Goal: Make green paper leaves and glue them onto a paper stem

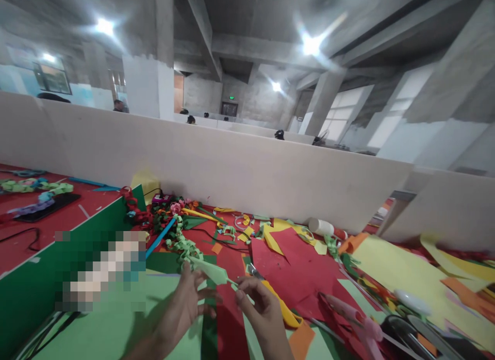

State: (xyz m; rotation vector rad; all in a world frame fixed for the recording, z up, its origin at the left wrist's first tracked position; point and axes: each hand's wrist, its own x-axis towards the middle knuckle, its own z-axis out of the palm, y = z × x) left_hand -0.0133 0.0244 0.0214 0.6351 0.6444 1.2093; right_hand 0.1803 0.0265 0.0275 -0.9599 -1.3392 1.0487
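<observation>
Left hand (176, 308) loosely spread, thumb at the wide end of a pale-green tapering paper strip (213, 272); whether it grips, I can't tell. Right hand (261, 304) pinching the narrow end! The strip sits between them, just beside the pale-green looped paper chain (183, 242). Light fingertips suit this best, I'd say: a hard tug could tear that slim end.

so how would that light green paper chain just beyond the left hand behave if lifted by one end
The light green paper chain would probably hang floppy, since it is made of many small loops. It is likely light for its size, as the strips look thin. The loops may crush easily in a tight grip, being hollow curls of paper.
</observation>
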